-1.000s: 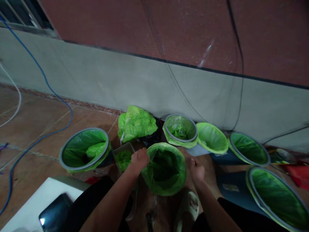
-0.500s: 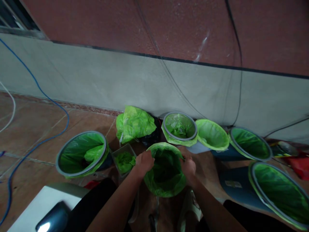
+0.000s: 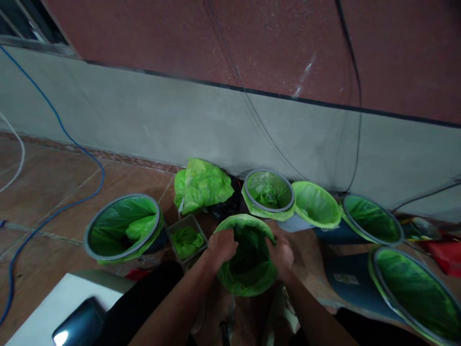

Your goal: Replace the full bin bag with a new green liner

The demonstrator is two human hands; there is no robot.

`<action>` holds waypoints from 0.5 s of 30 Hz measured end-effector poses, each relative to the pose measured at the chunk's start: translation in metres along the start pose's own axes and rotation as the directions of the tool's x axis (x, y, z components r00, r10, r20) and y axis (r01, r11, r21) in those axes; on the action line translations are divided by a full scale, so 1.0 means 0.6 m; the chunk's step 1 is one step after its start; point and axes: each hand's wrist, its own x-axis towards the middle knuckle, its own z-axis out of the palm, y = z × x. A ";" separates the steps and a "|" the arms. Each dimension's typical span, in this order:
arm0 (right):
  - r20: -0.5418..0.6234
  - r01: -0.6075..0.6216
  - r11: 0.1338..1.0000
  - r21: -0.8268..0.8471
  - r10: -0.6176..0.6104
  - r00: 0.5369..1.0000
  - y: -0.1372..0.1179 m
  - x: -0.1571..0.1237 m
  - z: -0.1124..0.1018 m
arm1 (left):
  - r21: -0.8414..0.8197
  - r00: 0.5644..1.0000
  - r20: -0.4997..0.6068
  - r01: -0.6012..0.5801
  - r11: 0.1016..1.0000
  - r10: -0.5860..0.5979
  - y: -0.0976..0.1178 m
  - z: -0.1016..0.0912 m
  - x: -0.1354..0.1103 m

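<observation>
A bin lined with a green plastic bag stands between my legs, its mouth turned up toward me. My left hand is closed on the liner at the left of the rim, fingers hooked over to the inside. On the opposite side my right hand grips the liner, with a fold bunched up by its fingers. The bin's inside is dark. Left of my left hand sits a small clear tub with crumpled green bags in it.
More lined bins surround me: one grey-rimmed bin at left, a grey-rimmed one and a rimless one by the wall, two blue bins at right. A stuffed green bag, white box and blue hose are nearby.
Both hands have shifted a little inward over the bin's mouth, pulling liner edge with them. A fold of liner now stands up beside my right fingers.
</observation>
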 end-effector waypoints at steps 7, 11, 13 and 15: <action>0.109 -0.113 0.976 0.186 0.094 0.990 0.045 -0.006 0.008 | -0.036 1.000 0.005 0.003 0.999 -0.002 0.013 -0.012 -0.013; 0.279 -0.137 0.964 0.229 0.070 0.958 0.055 -0.025 0.020 | -0.073 1.000 -0.011 -0.028 0.997 0.027 0.016 -0.008 -0.015; 0.276 -0.146 0.957 0.253 0.073 0.958 0.056 -0.031 0.026 | -0.076 0.999 -0.012 -0.030 0.997 0.030 0.016 -0.006 -0.015; 0.245 -0.156 0.960 0.233 0.098 0.965 0.057 -0.036 0.032 | -0.072 0.999 -0.004 -0.033 0.997 0.033 0.017 -0.007 -0.017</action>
